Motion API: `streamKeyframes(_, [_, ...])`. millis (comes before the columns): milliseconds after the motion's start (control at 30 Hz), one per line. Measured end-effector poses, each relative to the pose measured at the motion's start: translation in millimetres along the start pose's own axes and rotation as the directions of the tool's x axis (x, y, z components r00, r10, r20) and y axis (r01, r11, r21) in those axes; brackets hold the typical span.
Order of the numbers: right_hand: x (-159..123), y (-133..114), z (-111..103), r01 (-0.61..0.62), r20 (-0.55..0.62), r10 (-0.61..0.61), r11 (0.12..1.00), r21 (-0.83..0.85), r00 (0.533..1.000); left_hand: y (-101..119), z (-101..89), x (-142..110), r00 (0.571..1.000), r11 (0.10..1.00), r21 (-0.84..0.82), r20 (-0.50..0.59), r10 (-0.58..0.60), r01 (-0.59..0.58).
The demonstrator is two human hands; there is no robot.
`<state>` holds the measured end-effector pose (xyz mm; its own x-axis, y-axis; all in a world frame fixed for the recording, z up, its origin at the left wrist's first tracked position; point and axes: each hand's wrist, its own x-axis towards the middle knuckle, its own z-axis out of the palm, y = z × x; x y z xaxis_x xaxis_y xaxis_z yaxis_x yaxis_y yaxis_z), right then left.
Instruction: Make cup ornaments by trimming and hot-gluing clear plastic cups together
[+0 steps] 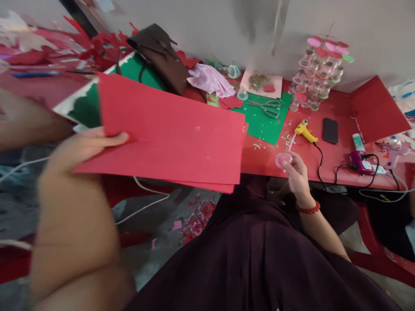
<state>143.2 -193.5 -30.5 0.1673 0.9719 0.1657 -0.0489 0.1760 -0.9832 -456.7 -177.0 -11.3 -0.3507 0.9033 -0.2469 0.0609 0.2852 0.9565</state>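
Observation:
My left hand (94, 144) is closed on red paper sheets (175, 134), with the thumb lying on top near their left end. At least two sheets overlap, and their right edges are slightly out of line. The sheets are held up in front of the red table's edge and hide part of the table behind. My right hand (296, 170), with a red bead bracelet on the wrist, pinches a small round clear plastic cup (283, 160) that looks pinkish. This cup is at the table's front edge, just below the yellow glue gun (305, 131).
Scissors (267, 107) lie on a green sheet (259, 127) with paper scraps. A tower of plastic cups (316, 80), a black phone (330, 131) and a purple glue gun (361, 163) with cords stand or lie at right. A brown bag (162, 60) is behind the sheets. Another person's arm (29, 116) shows at left.

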Motion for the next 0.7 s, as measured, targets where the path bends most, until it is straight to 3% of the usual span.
streamKeyframes(33, [0.2, 0.2, -4.0, 0.009, -0.038, -0.008, 1.000, 0.006, 0.999, 24.0, 74.3, -3.2, 1.000, 1.000, -0.026, 0.009, 0.009, -0.009])
streamKeyframes(67, [0.6, 0.7, -7.4, 0.019, -0.082, -0.017, 1.000, 0.016, 0.997, 43.1, 136.4, -9.0, 1.000, 0.999, -0.051, 0.025, 0.011, -0.010])
streamKeyframes(100, [1.0, 1.4, -10.1, 0.029, -0.126, -0.025, 0.999, 0.029, 0.992, 56.5, 183.6, -16.1, 0.999, 0.998, -0.063, 0.048, -0.007, 0.010])
streamKeyframes(133, [1.4, 2.1, -12.3, 0.038, -0.166, -0.030, 0.998, 0.044, 0.986, 64.2, 215.9, -23.1, 0.996, 0.997, -0.061, 0.074, -0.045, 0.049])
streamKeyframes(167, [1.7, 2.7, -14.0, 0.046, -0.202, -0.033, 0.997, 0.064, 0.979, 67.1, 235.2, -28.8, 0.991, 0.994, -0.046, 0.093, -0.097, 0.101])
streamKeyframes(267, [1.3, 3.6, -16.8, 0.074, -0.275, -0.035, 0.988, 0.133, 0.961, 59.7, 251.7, -32.5, 0.970, 0.977, -0.019, 0.128, -0.207, 0.211])
streamKeyframes(367, [-0.4, 4.9, -18.8, 0.090, -0.307, -0.034, 0.981, 0.172, 0.951, 49.8, 267.7, -23.0, 0.965, 0.976, -0.105, 0.200, -0.167, 0.191])
streamKeyframes(567, [-2.4, 12.8, -25.9, 0.088, -0.307, -0.054, 0.991, 0.099, 0.950, 35.8, 326.4, -12.7, 0.974, 0.971, -0.200, 0.206, -0.089, 0.131])
streamKeyframes(700, [-5.7, 14.1, -28.9, 0.085, -0.273, -0.075, 0.996, 0.027, 0.959, 18.1, 335.9, -9.0, 0.979, 0.995, -0.103, 0.200, 0.030, -0.010])
